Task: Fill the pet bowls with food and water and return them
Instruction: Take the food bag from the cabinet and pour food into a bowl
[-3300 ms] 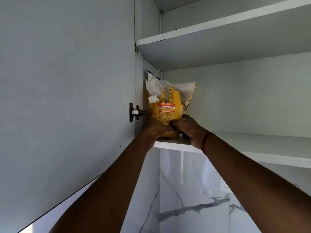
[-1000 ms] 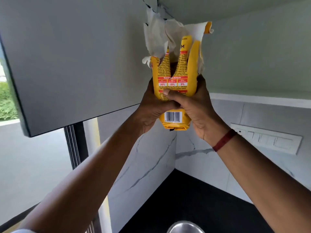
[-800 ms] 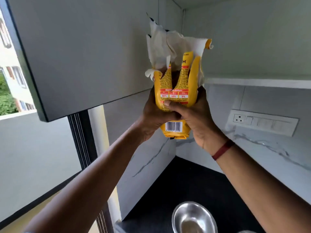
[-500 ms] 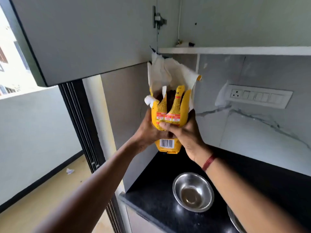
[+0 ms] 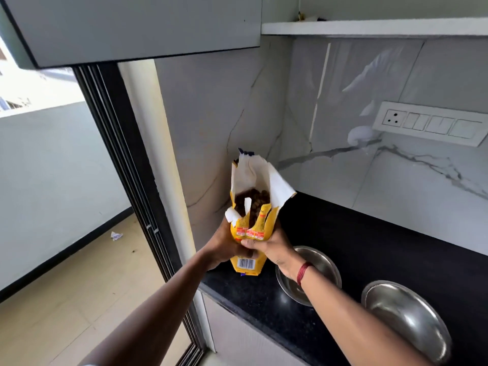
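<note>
The open yellow bag of pet food (image 5: 254,228) is gripped upright by the left hand (image 5: 224,248) and right hand (image 5: 273,247) over the black bench (image 5: 375,241), a round steel bowl (image 5: 326,264) and second steel bowl (image 5: 406,319) to its right.

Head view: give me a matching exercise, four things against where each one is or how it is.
1 food bag
2 left bowl
3 right bowl
4 switch panel

A on the marble wall
B gripped by left hand and right hand, top torn open
C partly behind the right arm
D unobstructed on the counter

Pairs: 1-B, 2-C, 3-D, 4-A
</note>
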